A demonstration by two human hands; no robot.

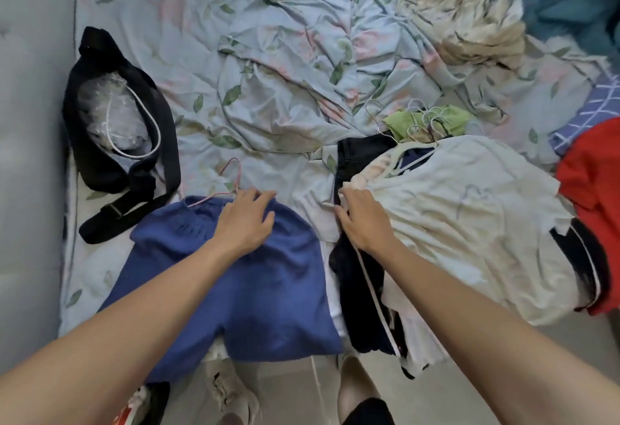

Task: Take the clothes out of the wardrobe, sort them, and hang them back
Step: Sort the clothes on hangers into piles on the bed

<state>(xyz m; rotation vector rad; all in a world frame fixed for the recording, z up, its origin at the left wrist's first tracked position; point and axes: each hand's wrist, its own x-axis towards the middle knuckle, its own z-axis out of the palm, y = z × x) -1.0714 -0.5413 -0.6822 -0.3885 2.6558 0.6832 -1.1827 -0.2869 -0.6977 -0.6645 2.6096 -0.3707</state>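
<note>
At nine o'clock I note a black bag (120, 143) lying on the floral sheet (268, 55), well apart from the work. At seven o'clock the blue garment (241, 290) lies flat on the bed edge, a pink hanger (225, 179) at its neckline. My left hand (246, 221) rests on its upper hem, fingers spread and relaxed, clasping nothing. At the centre my right hand (364, 220) lies on the edge of the white garment (453, 223), which tops a heap at four o'clock; its fingertips curl at the fabric edge, but I cannot tell whether they pinch it.

Judgement: the sorting step is in hand. I would smooth the blue garment flat, keep its hanger seated, then lift one piece from the heap by its hanger hook, not the cloth.

Limits: dark garments (365, 290) beneath the white one are mostly covered. The hanger hooks (422, 122) at two o'clock tangle; their count is unclear. A red garment (590, 190) is cut off at three o'clock. No wardrobe is in view.
</note>
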